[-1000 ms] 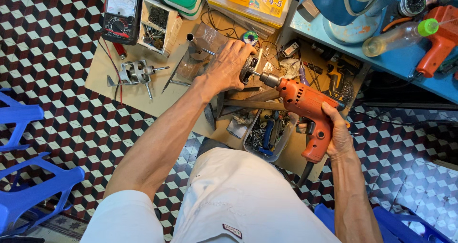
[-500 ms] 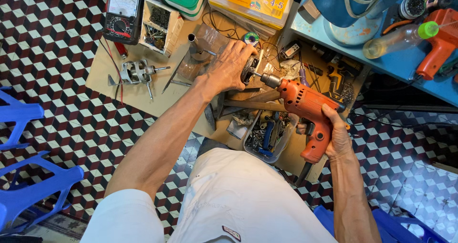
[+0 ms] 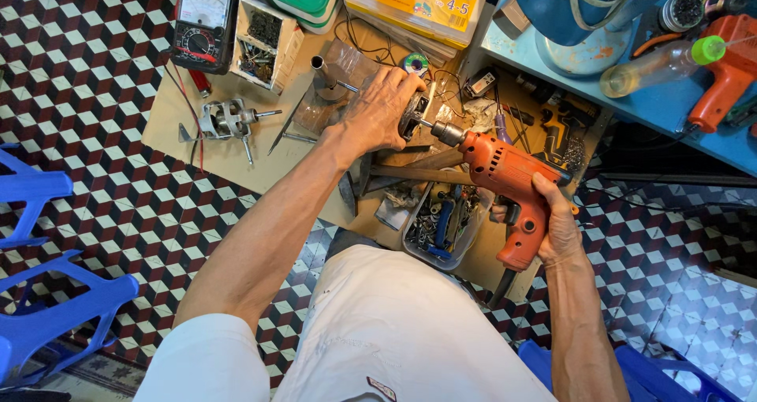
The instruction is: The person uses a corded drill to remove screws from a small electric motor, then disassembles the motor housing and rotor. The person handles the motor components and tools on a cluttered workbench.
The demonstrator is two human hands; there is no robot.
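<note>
A: Head view. Round motor part (image 3: 412, 116) sits low over the cardboard-covered surface (image 3: 236, 161), drill bit pressed against its centre. Left hand (image 3: 377, 110) clamped over it, fingers curled round the rim.

B: And the orange drill (image 3: 512, 181)?

A: Right hand (image 3: 552, 224) wrapped tight on the pistol grip; chuck (image 3: 446, 133) level, aimed left into the part. Whether the trigger is squeezed, can't tell.

B: How far along?

A: Looks mid-job: bit engaged, part not released, so the drilling or driving seems unfinished. Depth of bit hidden by the fingers.

B: Arm pose?

A: Left arm stretched forward and nearly straight; right elbow bent, wrist cocked behind the drill.

B: Around it?

A: Tub of screws (image 3: 443, 224) just below, small fan motor (image 3: 225, 120) and multimeter (image 3: 201, 15) off left.
</note>
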